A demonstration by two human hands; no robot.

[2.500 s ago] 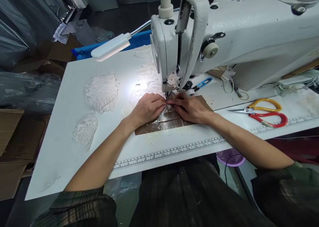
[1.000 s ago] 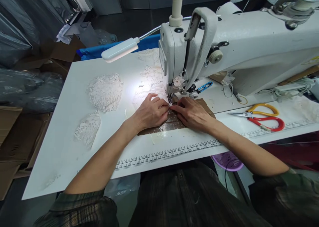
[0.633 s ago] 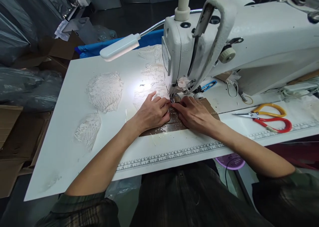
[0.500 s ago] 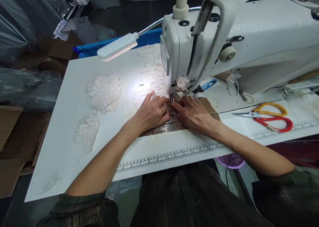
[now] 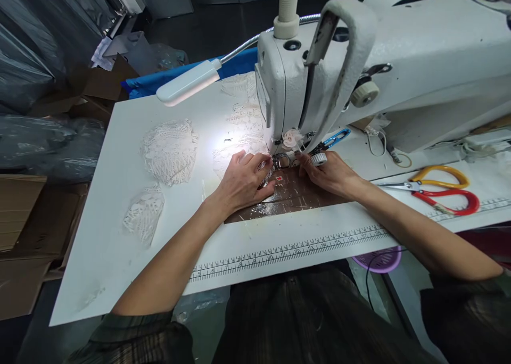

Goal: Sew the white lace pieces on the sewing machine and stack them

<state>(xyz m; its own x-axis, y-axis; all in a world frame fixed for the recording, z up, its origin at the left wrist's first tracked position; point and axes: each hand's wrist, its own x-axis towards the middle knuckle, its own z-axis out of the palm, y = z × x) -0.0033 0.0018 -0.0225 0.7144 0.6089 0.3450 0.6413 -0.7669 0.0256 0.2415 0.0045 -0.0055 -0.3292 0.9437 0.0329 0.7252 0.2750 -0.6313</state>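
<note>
My left hand (image 5: 249, 180) lies left of the presser foot (image 5: 282, 162), its fingers bent and its thumb apart. A small piece of white lace (image 5: 265, 180) shows between thumb and forefinger, partly hidden by them. My right hand (image 5: 331, 175) is to the right of the foot, fingers drawn together behind a white ridged knob (image 5: 318, 159); what they hold, if anything, is hidden. Both hands are under the head of a white sewing machine (image 5: 275, 82). A shiny brown sheet (image 5: 295, 193) with a small red mark (image 5: 279, 178) covers the sewing area.
White lace pieces (image 5: 171, 152) lie at the left, and more lace (image 5: 245, 116) behind my left hand. Scissors (image 5: 435, 185) with yellow and red handles and blue thread snips (image 5: 336, 138) are at the right. A lamp (image 5: 189, 82) hangs above. A printed ruler (image 5: 287, 251) follows the front edge.
My right hand has moved right, away from the left fingers, to beside the ridged knob. The brown sheet and its red mark are uncovered there. My left hand stays near the foot.
</note>
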